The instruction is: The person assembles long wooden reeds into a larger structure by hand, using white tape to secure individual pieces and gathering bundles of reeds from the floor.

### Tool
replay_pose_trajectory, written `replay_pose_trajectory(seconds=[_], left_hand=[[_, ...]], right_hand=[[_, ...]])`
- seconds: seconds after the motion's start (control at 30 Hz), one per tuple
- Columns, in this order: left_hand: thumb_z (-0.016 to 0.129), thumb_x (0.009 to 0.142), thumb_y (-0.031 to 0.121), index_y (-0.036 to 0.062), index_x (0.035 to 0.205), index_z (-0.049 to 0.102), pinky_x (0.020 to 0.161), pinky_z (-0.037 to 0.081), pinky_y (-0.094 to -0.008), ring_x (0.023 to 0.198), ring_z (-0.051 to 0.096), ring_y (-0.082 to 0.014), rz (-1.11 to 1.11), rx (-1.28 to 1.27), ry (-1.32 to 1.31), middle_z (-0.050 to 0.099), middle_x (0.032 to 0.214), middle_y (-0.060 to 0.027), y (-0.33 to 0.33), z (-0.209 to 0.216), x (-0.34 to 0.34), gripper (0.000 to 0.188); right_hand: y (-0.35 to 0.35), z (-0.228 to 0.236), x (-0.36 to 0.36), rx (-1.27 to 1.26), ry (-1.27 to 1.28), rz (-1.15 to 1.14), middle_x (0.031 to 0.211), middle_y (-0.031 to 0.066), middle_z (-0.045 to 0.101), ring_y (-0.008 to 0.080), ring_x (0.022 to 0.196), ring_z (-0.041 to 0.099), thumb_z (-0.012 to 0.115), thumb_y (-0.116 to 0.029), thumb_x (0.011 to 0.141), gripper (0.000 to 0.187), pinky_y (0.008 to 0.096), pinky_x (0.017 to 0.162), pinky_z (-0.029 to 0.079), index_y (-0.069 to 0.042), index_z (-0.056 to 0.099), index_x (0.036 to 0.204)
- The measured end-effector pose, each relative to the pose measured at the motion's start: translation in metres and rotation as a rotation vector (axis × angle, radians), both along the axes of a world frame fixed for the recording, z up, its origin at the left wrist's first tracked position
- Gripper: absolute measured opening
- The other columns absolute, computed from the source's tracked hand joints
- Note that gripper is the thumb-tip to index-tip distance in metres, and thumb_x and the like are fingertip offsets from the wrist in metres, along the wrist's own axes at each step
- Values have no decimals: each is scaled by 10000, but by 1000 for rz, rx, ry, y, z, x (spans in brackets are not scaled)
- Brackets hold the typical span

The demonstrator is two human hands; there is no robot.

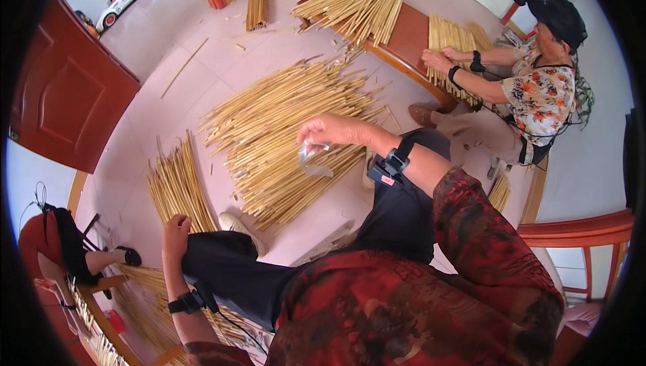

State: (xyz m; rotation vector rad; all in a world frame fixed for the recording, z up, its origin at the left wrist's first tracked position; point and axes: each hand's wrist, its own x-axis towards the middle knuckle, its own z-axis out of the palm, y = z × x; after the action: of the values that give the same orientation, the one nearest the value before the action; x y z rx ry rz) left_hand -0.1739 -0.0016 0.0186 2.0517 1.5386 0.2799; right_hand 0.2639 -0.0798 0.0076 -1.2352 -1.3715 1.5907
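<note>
My right hand (326, 130) is raised over a broad pile of yellow stalks (269, 130) on the floor. Its fingers pinch a clear, curled plastic strip (316, 164) that hangs below them. My left hand (176, 231) is beside my left knee, at the near end of a smaller bundle of stalks (176, 181). The left fingers are curled in, and whatever they may hold is hidden. Each of my wrists wears a black strap with a small device.
A co-worker (538, 90) at the right handles stalks (452, 39) by a low brown table (412, 26), which bears another pile. Another person's leg (108, 258) shows at lower left, near a wooden frame (108, 319). A red door (67, 90) stands at left.
</note>
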Motion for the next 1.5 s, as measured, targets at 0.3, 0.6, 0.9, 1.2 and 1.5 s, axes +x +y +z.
replay_pose_trajectory(seconds=[0.3, 0.6, 0.9, 1.2, 1.5], left_hand=[[511, 790, 201, -26, 911, 555, 674, 451, -319, 733, 588, -249, 51, -56, 6, 600, 788, -166, -11, 10, 1, 261], [503, 803, 189, -36, 917, 546, 621, 452, -277, 679, 583, -172, 43, -19, -35, 599, 756, -117, -11, 7, 7, 256], [520, 789, 208, -33, 918, 548, 649, 454, -303, 724, 596, -218, 78, -23, -25, 601, 779, -147, -16, 17, 10, 275], [513, 779, 235, 19, 940, 545, 712, 437, -386, 805, 558, -320, 36, 59, 126, 581, 869, -179, -26, 24, 25, 271], [539, 792, 182, 25, 1100, 475, 830, 395, -322, 980, 516, -237, -391, -184, -446, 542, 1023, -159, -90, 32, 124, 352]], right_hand=[[-46, -23, -92, 250, -518, 605, 776, 91, 600, 178, 734, 576, 470, -111, 730, 242, 305, 644, 445, -13, 542, 939], [-39, -82, -80, 59, -827, 723, 769, 134, 599, 250, 703, 575, 481, -140, 718, 230, 361, 614, 439, -39, 581, 900], [-39, -137, -15, 13, -1151, 484, 884, 172, 589, 311, 853, 558, 494, -131, 725, 213, 383, 705, 435, -68, 607, 893], [-26, -57, -64, 133, -945, 455, 894, 143, 595, 290, 840, 566, 509, -84, 736, 190, 369, 735, 432, -43, 588, 904], [-16, 101, -119, 349, -207, 384, 756, 47, 577, 101, 737, 554, 473, -47, 788, 138, 243, 674, 451, -5, 549, 896]])
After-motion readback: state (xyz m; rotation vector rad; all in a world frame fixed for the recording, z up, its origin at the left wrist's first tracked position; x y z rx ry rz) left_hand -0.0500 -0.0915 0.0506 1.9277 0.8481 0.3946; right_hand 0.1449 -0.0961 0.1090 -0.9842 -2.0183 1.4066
